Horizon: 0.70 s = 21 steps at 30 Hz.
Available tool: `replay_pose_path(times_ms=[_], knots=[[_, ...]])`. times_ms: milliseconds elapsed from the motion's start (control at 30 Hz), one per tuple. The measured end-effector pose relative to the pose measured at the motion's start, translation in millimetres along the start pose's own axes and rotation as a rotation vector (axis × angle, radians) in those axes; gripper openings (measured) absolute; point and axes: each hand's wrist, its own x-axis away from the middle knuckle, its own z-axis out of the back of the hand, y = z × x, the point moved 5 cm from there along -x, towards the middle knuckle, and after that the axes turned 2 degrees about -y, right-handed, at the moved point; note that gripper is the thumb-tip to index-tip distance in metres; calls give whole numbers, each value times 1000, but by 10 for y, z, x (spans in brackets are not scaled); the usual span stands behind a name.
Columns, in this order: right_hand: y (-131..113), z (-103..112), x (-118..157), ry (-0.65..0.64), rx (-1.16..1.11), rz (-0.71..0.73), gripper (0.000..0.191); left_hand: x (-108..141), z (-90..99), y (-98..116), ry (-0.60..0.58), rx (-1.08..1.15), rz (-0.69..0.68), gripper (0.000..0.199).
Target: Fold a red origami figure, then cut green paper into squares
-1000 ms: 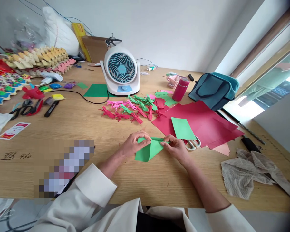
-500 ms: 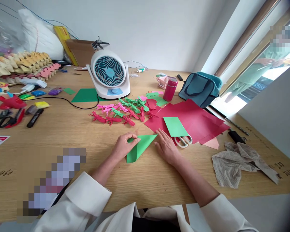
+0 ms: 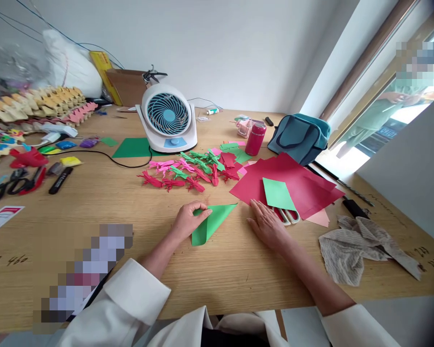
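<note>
My left hand pinches the upper left edge of a green sheet of paper between thumb and fingers. This sheet is folded over into a rough triangle, its lower left part curling up from the table and its point aimed right. To its right, apart from it, my right hand is open, fingers stretched out flat beside the red paper sheets. On those sheets rests a lighter green paper piece, which covers most of a pair of scissors; only the white handles show.
Folded paper figures in red, green and pink lie beyond my hands. Behind them stand a fan, a red flask and a blue bag. A crumpled cloth lies right, a black marker left.
My right hand has moved right, away from the green sheet's tip. The red paper's near-left corner, the light green piece and the scissors have shifted right. My left hand keeps its pinch.
</note>
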Motion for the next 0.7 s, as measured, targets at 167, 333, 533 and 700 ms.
replay_pose_path(times_ms=[167,333,533,700], knots=[[123,154,-11,-12,52,-51,55,12,-13,18,-13,-3,-11,23],[-124,348,-215,-53,-342,-65,42,15,-45,50,-46,-9,-48,22],[-480,209,-395,-188,-1146,-111,40,29,-24,76,-20,-21,-55,20],[-501,59,-352,-93,-1281,-99,34,63,-49,141,-34,-74,-61,16]])
